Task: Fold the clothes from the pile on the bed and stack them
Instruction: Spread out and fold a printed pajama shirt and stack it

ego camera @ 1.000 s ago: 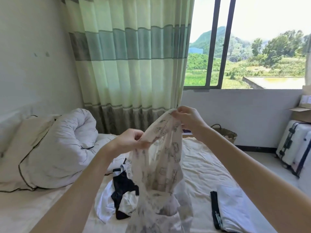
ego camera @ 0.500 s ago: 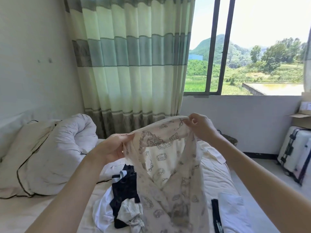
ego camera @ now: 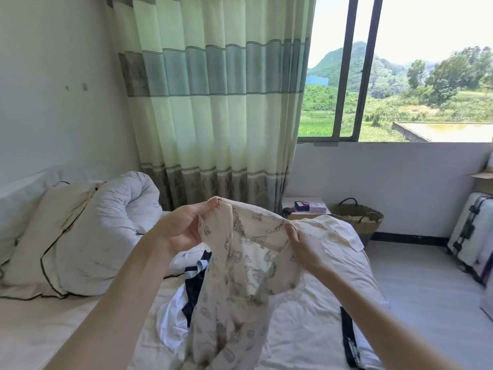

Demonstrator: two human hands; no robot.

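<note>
Both hands are lowering and spreading a printed garment (ego camera: pixel 248 265) above the bed (ego camera: pixel 314 329): left hand (ego camera: pixel 184 231) pinching its top edge at 10 o'clock, right hand (ego camera: pixel 301 249) at 2 o'clock. The pile (ego camera: pixel 186 297) is lying beneath; judged ready for laying flat.

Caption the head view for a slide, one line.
Both hands, left and right, hold up a cream printed garment over the unfolded pile on the bed.

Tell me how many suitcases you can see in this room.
2. One white hard-shell suitcase with black trim stands against the wall at the right edge; a second pale suitcase stands just in front of it, cut off by the frame. More may be out of view.
</note>
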